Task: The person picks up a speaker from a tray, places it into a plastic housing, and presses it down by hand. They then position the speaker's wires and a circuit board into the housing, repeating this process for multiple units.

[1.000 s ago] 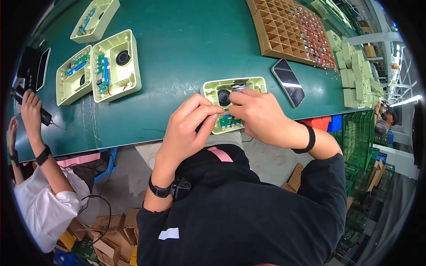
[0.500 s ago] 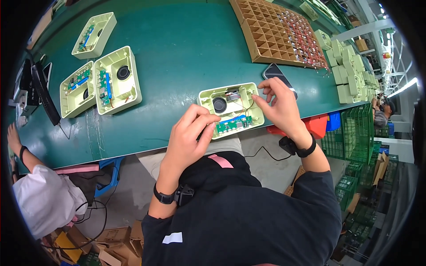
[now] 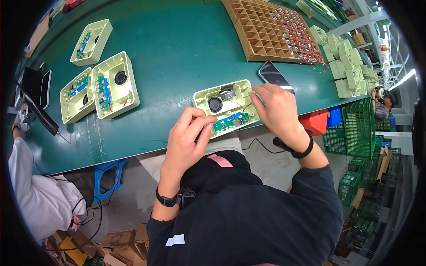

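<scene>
While handling thin wires [image 3: 238, 106] inside the pale-green plastic housing [image 3: 240, 92], open side up at the table's near edge between left hand [image 3: 185, 135] and right hand [image 3: 280, 106], best pull lightly, leave slack and brace the rim against shifting. Left thumb and index nearly together at the near-left rim, right thumb and index close together at the right wall; impossible to tell about anything pinched in either. Just right of the left fingertips, slim green circuit board [image 3: 226, 126] along a blue strip [image 3: 229, 118], best touched by edges only. Beyond them, round black speaker [image 3: 215, 104]; left of the right fingertips, silvery rounded component [image 3: 228, 94]. Past the right fingers, glossy flat phone [image 3: 274, 76]; farther, coarse cardboard divider tray [image 3: 242, 44] with square cells.
</scene>
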{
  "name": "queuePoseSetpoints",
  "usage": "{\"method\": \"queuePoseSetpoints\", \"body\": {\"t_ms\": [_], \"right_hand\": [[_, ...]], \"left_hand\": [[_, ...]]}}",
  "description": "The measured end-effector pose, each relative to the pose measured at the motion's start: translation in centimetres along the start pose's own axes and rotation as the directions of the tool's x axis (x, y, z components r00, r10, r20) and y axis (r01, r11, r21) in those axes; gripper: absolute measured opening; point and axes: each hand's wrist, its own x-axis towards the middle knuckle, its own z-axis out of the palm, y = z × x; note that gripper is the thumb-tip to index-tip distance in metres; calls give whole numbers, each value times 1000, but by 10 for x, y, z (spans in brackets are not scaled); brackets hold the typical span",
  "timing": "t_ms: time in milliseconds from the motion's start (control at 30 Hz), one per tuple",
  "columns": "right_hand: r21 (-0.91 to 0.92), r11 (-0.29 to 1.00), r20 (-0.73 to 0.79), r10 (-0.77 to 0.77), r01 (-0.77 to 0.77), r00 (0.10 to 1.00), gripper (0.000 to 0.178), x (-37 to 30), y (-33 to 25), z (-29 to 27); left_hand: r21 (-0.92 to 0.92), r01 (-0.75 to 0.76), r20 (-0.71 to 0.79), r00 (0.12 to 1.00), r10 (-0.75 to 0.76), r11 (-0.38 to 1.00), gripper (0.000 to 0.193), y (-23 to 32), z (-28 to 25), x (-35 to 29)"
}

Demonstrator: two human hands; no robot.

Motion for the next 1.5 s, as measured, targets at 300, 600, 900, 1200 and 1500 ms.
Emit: {"method": "queuePoseSetpoints", "body": {"t_ms": [300,600,900,1200,1500], "right_hand": [[629,771,193,-27,-102,981,14,-11,23,-4],[561,824,206,-230,78,951,13,-14,26,-5],[336,885,156,-389,321,908,9,-5,1,-5],[56,826,348,-543,561,765,15,7,-6,-22],[20,794,353,-574,608,738,16,7,-24,-23]], "left_hand": [[-23,-6,20,1000,7,1000,15,-3,-2,0],[-29,28,-11,1000,-28,999,13,1,2,-1],[-16,26,-11,1000,-26,1000,12,1,1,-2],[-2,34,23,999,-34,999,17,2,-1,-3],[-49,41,-27,999,-42,998,14,-2,2,-2]]}}
